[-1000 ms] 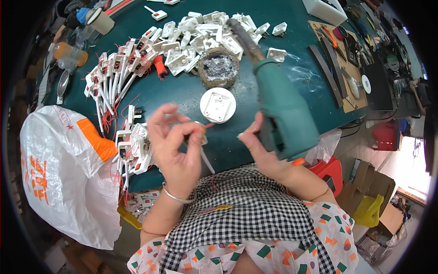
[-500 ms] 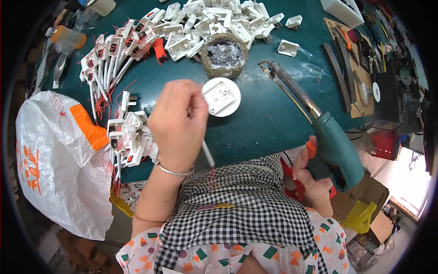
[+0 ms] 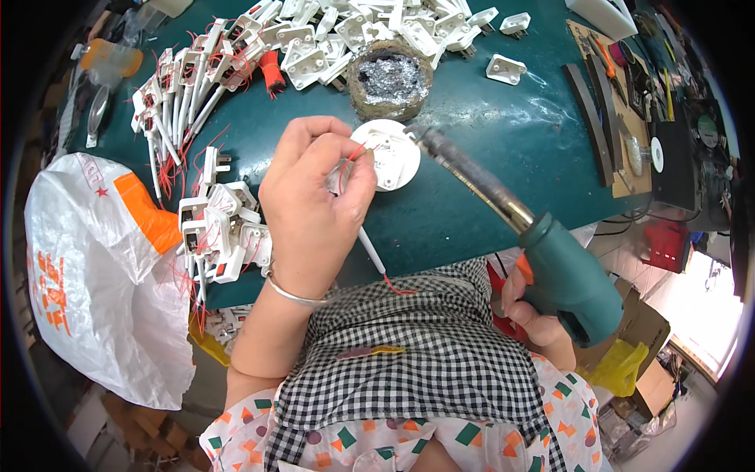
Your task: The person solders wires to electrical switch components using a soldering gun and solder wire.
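Note:
My left hand point(image 3: 314, 206) pinches a thin red wire with a white lead point(image 3: 371, 252) over a round white plastic base point(image 3: 387, 153) on the green table point(image 3: 503, 149). My right hand point(image 3: 528, 308) grips the teal handle of a soldering gun point(image 3: 550, 263) at the table's near edge. Its long metal barrel slants up and left, with the tip close to the white base beside my left fingers.
A round pot of silvery metal wool point(image 3: 391, 77) sits just behind the base. White plug parts with red wires point(image 3: 220, 228) are heaped at left and along the back point(image 3: 330, 35). A white plastic bag point(image 3: 94, 267) hangs off the left edge. Tools lie at right point(image 3: 621, 118).
The soldering gun swung from the right side in toward the white base. My left hand moved forward with the wire onto the base.

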A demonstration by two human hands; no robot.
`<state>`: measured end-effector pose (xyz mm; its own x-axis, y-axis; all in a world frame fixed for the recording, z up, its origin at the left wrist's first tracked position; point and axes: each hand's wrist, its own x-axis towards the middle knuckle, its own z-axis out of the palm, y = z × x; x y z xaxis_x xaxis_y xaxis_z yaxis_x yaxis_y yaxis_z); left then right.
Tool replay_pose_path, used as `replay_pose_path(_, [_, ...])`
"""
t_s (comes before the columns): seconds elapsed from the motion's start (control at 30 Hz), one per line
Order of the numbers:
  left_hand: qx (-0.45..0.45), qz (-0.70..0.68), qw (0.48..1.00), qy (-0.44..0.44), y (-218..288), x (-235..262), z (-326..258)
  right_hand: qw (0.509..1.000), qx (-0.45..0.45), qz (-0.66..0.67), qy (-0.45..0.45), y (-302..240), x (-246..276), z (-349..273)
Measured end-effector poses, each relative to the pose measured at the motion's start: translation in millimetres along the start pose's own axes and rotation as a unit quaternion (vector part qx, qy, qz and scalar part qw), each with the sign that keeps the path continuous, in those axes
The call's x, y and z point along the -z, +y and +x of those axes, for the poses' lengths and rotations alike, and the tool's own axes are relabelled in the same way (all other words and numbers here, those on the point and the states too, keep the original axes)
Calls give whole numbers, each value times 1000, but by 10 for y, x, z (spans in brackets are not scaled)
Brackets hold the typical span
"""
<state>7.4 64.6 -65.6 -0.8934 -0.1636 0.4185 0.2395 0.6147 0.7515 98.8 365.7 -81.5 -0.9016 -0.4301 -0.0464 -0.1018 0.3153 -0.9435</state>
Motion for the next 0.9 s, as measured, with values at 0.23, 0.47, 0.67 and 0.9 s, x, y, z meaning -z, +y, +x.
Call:
replay_pose_path(0.23, [-30,68,997,-3,-60,-77,-63,999,-16,2,-48,4,-53,96])
replay_pose_path(0.47, [-44,74,996,21,-86,-88,-106,998,-28,36,-31,-2,-84,99])
replay_pose_path(0.67, [-29,62,997,41,-101,-127,-135,987,-157,-2,-15,5,-78,-4])
replay_pose_path(0.9, [-61,67,995,33,-128,-128,-115,992,-114,-46,-6,20,-86,112])
